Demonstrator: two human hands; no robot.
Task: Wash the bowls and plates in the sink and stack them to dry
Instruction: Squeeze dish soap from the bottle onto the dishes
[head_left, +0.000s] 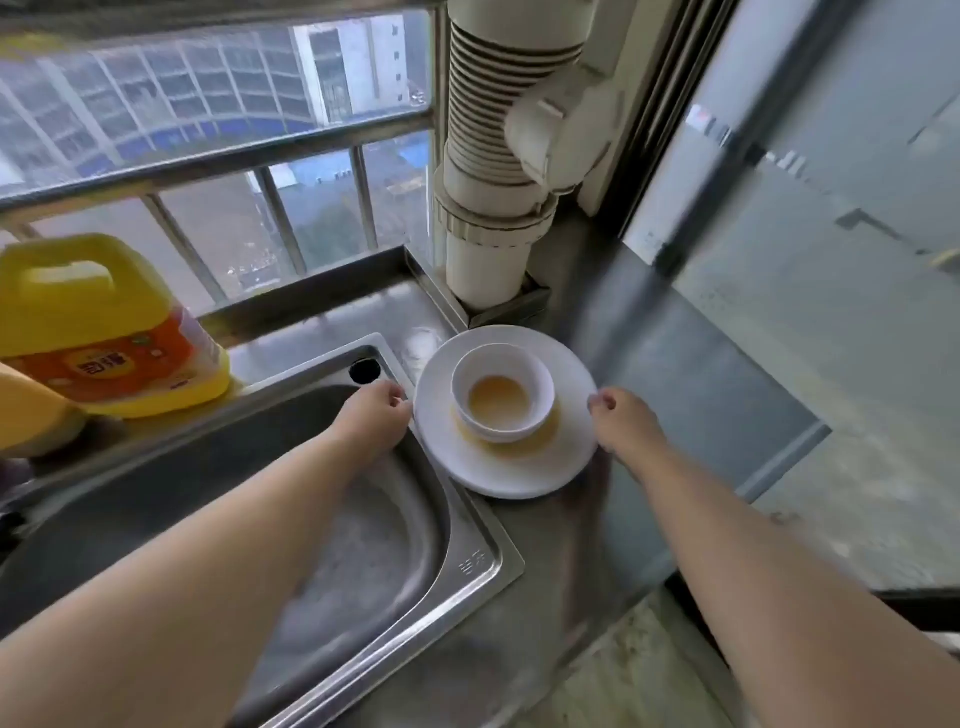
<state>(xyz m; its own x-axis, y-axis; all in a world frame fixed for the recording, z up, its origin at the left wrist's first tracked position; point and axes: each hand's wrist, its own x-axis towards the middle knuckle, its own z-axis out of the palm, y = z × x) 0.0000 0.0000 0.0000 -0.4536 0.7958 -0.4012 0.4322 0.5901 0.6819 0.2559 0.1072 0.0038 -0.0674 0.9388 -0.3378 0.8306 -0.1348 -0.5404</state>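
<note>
Plate (506, 470), white and carrying a white bowl (503, 392) with yellowish residue, sits on the countertop (524, 613) just right of the steel sink (363, 519), left hand (375, 413) and right hand (621, 418) each with curled fingers pinching its opposite rim edges, yellow detergent jug (98, 322) behind the sink

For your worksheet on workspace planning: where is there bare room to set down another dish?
Free: the steel sink basin, and the grey counter right of the white plate. Crowded: the ledge behind the sink, filled by the yellow detergent jug.
</note>
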